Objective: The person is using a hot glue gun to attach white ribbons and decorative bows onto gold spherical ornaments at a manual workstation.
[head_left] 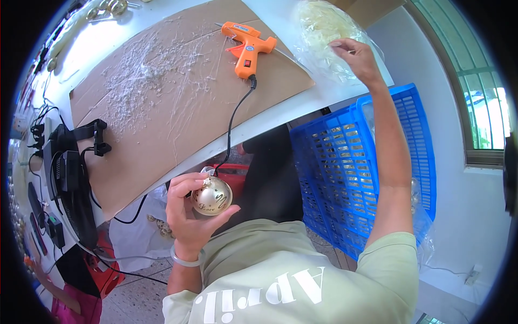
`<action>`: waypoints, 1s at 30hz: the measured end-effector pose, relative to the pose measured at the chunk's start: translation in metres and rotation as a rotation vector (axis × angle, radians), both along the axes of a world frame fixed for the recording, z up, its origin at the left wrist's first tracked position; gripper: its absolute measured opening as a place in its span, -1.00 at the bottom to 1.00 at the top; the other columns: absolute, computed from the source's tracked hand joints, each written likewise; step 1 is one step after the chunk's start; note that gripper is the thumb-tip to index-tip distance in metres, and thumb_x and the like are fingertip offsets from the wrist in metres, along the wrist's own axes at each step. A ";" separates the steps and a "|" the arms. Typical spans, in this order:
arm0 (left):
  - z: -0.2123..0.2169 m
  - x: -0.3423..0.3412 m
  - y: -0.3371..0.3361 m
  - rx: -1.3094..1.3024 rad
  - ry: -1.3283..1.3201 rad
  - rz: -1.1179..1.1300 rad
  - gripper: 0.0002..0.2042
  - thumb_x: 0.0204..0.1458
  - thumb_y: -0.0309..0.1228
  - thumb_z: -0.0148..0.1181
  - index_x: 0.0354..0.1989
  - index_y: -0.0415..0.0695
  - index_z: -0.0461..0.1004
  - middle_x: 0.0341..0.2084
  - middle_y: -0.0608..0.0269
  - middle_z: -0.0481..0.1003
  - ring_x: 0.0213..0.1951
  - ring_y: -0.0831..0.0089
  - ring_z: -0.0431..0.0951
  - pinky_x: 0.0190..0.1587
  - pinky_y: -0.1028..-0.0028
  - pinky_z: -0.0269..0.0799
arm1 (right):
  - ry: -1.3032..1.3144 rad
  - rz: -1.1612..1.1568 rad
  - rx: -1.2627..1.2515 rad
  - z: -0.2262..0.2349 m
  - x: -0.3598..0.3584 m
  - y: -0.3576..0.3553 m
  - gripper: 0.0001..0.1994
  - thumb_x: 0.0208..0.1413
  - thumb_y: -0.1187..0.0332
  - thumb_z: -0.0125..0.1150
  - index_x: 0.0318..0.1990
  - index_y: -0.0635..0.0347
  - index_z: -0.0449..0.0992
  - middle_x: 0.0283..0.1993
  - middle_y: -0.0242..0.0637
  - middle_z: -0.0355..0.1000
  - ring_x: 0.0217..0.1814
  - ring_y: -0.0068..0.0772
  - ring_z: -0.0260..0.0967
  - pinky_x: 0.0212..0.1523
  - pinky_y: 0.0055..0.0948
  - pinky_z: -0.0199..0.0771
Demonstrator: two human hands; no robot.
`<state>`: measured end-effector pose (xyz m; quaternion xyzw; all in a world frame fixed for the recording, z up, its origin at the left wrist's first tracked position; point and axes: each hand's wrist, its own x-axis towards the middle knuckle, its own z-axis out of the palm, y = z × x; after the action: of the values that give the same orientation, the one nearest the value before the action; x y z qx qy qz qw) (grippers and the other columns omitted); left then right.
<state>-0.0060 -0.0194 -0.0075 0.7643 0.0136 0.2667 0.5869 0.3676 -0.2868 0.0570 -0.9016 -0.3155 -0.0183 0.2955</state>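
The person wears a pale sage-green short-sleeved cotton T-shirt (280,270) with large white serif lettering across the chest at about six o'clock. A thin, pale translucent bangle (185,260) circles the left wrist near seven o'clock. Both forearms are bare.

Gold bauble and clear bag of pale pieces

The shiny gold ball ornament (211,196), cap tilted up-left, sits below the cardboard sheet's (178,81) near edge; the crinkled clear plastic bag (324,38) of cream-coloured pieces lies just right of that sheet.
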 end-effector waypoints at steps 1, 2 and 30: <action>0.000 0.000 0.001 0.015 -0.002 0.001 -0.33 -0.44 -0.47 0.61 -0.09 -0.18 0.32 -0.14 0.09 0.40 -0.08 0.31 0.46 -0.03 0.42 0.46 | 0.128 -0.055 0.154 0.005 -0.005 0.001 -0.79 0.05 0.35 0.30 -0.15 0.15 0.58 -0.22 -0.37 0.53 -0.16 -0.53 0.40 -0.11 -0.52 0.36; -0.001 0.001 0.002 0.030 -0.005 0.001 -0.32 -0.46 -0.48 0.62 -0.09 -0.18 0.32 -0.14 0.09 0.41 -0.08 0.31 0.47 -0.05 0.44 0.49 | 0.256 -0.112 0.307 0.010 -0.010 0.003 -0.79 0.07 0.32 0.31 -0.15 0.15 0.58 -0.23 -0.37 0.54 -0.16 -0.56 0.40 -0.12 -0.54 0.35; -0.001 0.004 0.010 -0.001 -0.080 0.044 -0.42 -0.42 -0.42 0.60 -0.15 -0.20 0.42 -0.23 0.11 0.47 -0.19 0.32 0.55 -0.20 0.46 0.54 | 0.531 0.668 0.142 0.026 -0.225 0.134 -0.86 -0.06 0.66 0.25 -0.33 0.28 0.46 -0.32 -0.38 0.38 -0.29 -0.53 0.28 -0.25 -0.57 0.29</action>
<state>-0.0017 -0.0096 -0.0085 0.7521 0.0068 0.3100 0.5815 0.1425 -0.1523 0.0829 -0.7009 -0.5009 0.2893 0.4172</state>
